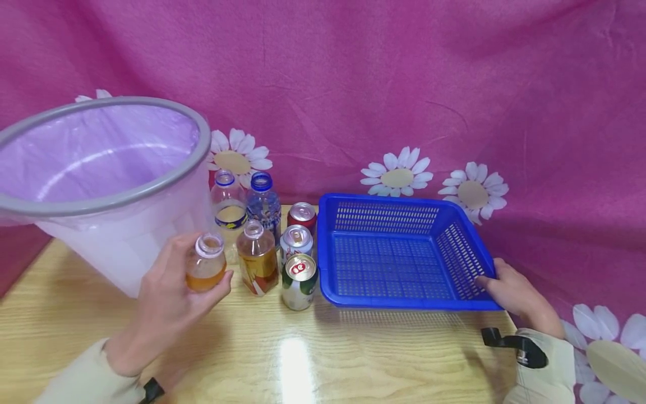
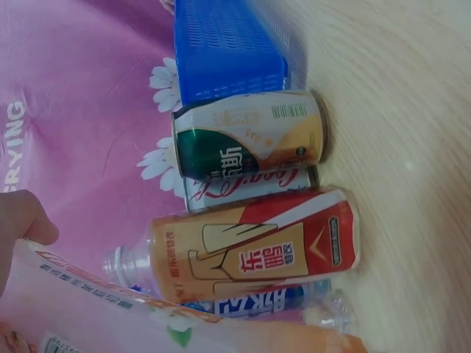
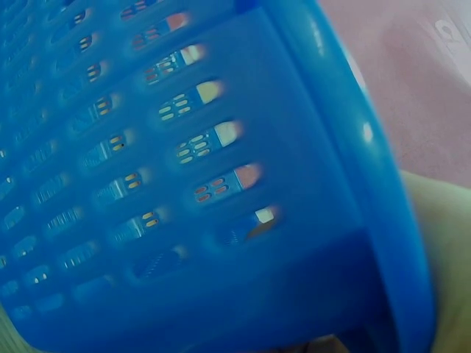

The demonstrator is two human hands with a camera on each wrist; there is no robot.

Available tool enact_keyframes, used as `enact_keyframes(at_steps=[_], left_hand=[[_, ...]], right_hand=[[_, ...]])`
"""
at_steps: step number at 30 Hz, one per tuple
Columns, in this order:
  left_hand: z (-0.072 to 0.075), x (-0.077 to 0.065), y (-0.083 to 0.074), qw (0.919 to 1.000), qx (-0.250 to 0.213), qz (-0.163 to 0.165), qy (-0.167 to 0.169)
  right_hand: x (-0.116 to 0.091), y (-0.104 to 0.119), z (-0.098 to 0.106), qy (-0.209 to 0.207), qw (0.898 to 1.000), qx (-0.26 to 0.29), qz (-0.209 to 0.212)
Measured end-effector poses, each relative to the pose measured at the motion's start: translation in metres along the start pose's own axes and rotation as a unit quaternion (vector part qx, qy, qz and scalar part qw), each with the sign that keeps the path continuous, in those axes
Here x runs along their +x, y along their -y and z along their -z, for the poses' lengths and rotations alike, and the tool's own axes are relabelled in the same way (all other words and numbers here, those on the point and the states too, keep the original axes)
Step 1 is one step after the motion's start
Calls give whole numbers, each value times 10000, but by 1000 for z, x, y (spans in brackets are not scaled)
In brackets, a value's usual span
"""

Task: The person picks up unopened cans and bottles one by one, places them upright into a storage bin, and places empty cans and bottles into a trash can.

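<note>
My left hand [image 1: 169, 286] grips a clear, capless bottle [image 1: 206, 264] with some orange liquid in it, in front of a white bin. In the left wrist view the same bottle [image 2: 147, 309] shows a pink label. My right hand [image 1: 515, 294] holds the right end of a blue plastic basket [image 1: 404, 303], thumb over its rim; nothing lies inside the basket. In the right wrist view the basket wall [image 3: 294, 191] fills most of the picture and hides the fingers. Nearest the left hand stands a bottle with a yellow and red label [image 1: 258, 261].
The bin [image 1: 126, 241], lined with a purple bag, stands at the left. Behind the labelled bottle are a clear bottle [image 1: 229, 207] and a blue-necked bottle [image 1: 263, 207]. A green-white can [image 1: 299, 286], a silver can [image 1: 296, 238] and a red can [image 1: 303, 213] line the basket's left side.
</note>
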State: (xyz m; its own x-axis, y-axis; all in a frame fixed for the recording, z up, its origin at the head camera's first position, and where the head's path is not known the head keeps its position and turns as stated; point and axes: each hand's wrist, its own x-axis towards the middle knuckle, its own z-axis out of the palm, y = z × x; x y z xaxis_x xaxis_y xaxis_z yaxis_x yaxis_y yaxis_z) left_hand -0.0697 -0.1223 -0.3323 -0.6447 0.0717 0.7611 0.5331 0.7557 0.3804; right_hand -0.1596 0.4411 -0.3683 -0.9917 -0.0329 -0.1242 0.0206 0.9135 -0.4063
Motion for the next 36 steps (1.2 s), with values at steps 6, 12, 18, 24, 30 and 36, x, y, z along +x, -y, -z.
enact_keyframes(at_steps=[6,12,18,24,30,36], left_hand=[[8,5,2,9995,145,-254,71],[15,8,3,9990,151,-406,-90],[24,12,2,9968,240,-723,-227],[37,16,-2,9944,357,-906,-409],[53,25,-7,9917,446,-997,-683],[72,31,-7,9938,450,-773,-657]], right_hand=[[0,0,-1,105,9997,194,-101],[2,-1,1,70,9999,67,-91],[2,1,0,85,9998,50,-157],[0,-1,-2,64,9999,52,-150],[0,-2,-2,49,9998,57,-165],[1,-2,-1,45,9997,43,-216]])
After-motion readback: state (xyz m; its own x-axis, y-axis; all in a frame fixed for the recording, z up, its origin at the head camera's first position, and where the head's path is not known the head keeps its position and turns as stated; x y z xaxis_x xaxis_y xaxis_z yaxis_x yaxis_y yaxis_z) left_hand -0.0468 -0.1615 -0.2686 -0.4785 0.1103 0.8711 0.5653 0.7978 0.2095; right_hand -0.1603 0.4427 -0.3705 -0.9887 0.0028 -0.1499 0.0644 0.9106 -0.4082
